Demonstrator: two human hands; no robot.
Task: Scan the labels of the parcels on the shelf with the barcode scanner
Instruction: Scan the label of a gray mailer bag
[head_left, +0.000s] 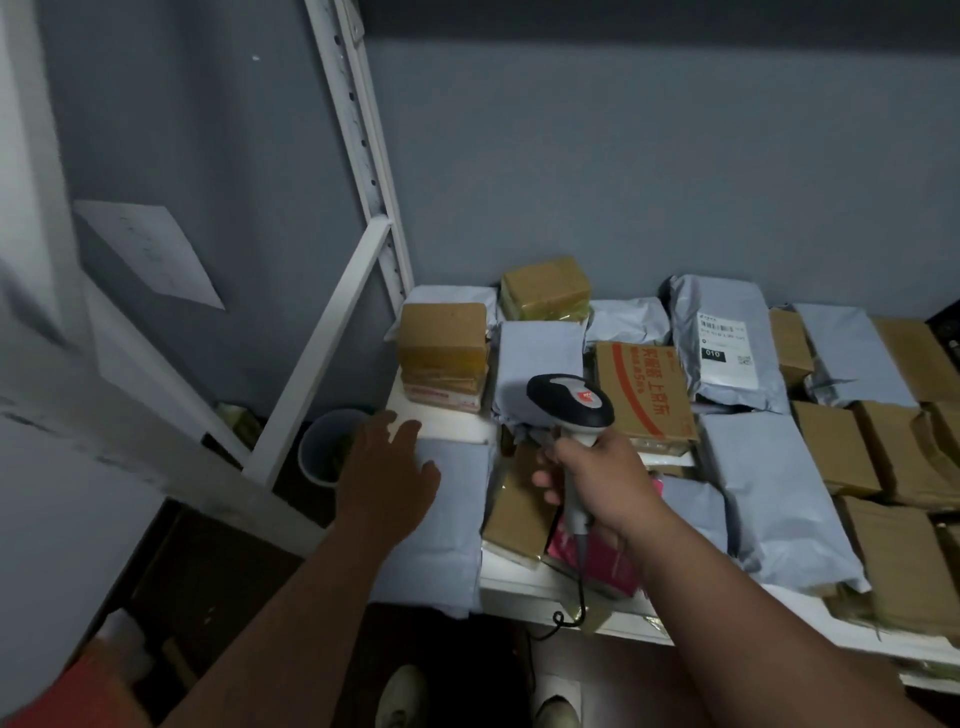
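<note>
Down at floor level, two pale shoes (400, 696) show under the shelf (561, 592) edge, and a black cable (576, 597) loops off the front of the board. Above it the right hand (597, 478) is wrapped round the grey handle of the scanner (571, 405), whose black head points toward the back parcels. The left hand (387, 467) lies flat, fingers spread and loose, on a grey bag (441, 519) at the shelf's near left corner, holding nothing. The right forearm covers a pink packet (597, 566) and part of a brown parcel (519, 514) beside it. Left of the shelf, on the floor, stands a grey bin (327, 447), dim enough that its contents look like greenish scraps at best. Farther back lie a box with orange print (644, 389), a taped brown box (444, 353) and a grey bag with a white label (724, 343). More brown and grey parcels fill the right side. A white upright (363, 156) rises against the grey wall (623, 156).
</note>
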